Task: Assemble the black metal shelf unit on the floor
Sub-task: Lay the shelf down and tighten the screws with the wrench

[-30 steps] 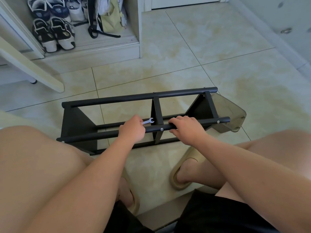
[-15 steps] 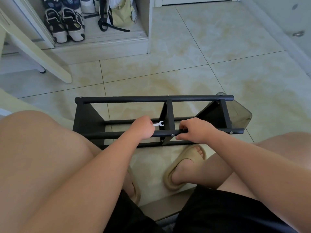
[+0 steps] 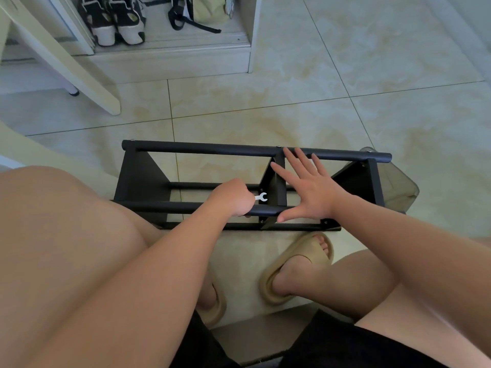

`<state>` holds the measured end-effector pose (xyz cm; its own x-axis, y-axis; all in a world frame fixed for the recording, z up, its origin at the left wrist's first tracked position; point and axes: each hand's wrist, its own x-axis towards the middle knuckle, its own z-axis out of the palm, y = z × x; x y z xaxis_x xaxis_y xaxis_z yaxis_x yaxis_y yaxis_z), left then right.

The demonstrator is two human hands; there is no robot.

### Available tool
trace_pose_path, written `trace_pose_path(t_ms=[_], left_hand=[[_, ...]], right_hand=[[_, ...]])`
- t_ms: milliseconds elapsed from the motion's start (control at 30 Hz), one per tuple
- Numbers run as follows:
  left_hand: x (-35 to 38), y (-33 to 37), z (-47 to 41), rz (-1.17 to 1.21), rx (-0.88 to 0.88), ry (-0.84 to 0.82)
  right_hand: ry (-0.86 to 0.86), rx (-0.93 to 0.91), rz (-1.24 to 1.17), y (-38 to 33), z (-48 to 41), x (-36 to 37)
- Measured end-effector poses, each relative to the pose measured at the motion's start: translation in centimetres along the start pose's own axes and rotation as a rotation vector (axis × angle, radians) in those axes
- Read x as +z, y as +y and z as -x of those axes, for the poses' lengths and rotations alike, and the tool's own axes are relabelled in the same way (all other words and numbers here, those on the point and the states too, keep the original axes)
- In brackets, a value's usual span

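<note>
1. The black shelf unit [image 3: 376,181] lies on its side on the tiled floor [image 3: 345,62], just beyond the slippers [image 3: 300,264]. I take its centre divider [image 3: 279,187] as my reference.
2. Left of the divider, the left hand [image 3: 233,197] is curled round the handle of a small silver wrench [image 3: 261,197]. The wrench's open end points at the divider, just above the near rail [image 3: 172,207].
3. Right of the divider, the right hand [image 3: 310,189] is flat with its fingers spread wide, holding nothing. Its fingertips reach the far rail [image 3: 212,149]. I cannot tell whether the palm presses on the frame.
4. Done, as I judge it: the end panels [image 3: 138,179], the divider and the rails are joined, and bolt heads show at several joints.
5. Left, I judge: tightening the bolts at the divider, then standing the unit upright. I cannot see how tight any bolt is.
</note>
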<state>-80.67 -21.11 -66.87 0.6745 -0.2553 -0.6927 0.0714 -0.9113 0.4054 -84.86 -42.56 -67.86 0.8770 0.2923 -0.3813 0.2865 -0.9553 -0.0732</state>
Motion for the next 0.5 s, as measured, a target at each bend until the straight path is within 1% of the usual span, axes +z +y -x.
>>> trace_pose_path(t_ms=[100,200,367,500], left_hand=[[-0.4,0.0,-0.6,-0.003,0.001,-0.058],[-0.7,-0.2,-1.5,0.026,0.001,-0.075],[-0.8,-0.7,-2.6,0.098,0.098,-0.068],[-0.8,-0.7,-3.2,0.167,0.154,-0.092]], right_hand=[[0.039,-0.027,0.013,0.3,-0.4,1.0],[0.070,-0.041,-0.014,0.5,-0.6,1.6],[0.107,-0.050,-0.062,0.5,-0.5,1.7],[0.120,-0.048,-0.074,0.5,-0.5,1.8]])
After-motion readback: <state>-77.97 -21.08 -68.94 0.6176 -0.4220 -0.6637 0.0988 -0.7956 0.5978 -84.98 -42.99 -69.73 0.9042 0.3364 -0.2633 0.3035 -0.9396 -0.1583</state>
